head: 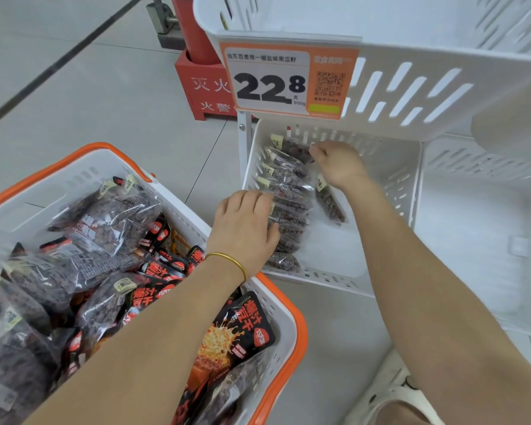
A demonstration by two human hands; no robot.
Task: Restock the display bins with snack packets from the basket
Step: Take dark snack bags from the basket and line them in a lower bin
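A white basket with an orange rim (284, 305) sits at lower left, full of clear dark snack packets (111, 222) and black-and-red packets (236, 335). In the lower white display bin (390, 191) a row of clear packets (288, 191) stands on edge along its left side. My left hand (246, 231) rests on the near end of that row, fingers curled over the packet tops. My right hand (339, 164) reaches deeper into the bin and pinches the far packet (295, 147) of the row. One more packet (330, 200) lies loose just right of the row.
An empty white bin (411, 75) hangs above, carrying an orange price tag (288, 79) marked 22.8. A red fire-extinguisher stand (203, 87) is on the tiled floor behind. A white shoe (390, 391) shows at the bottom right.
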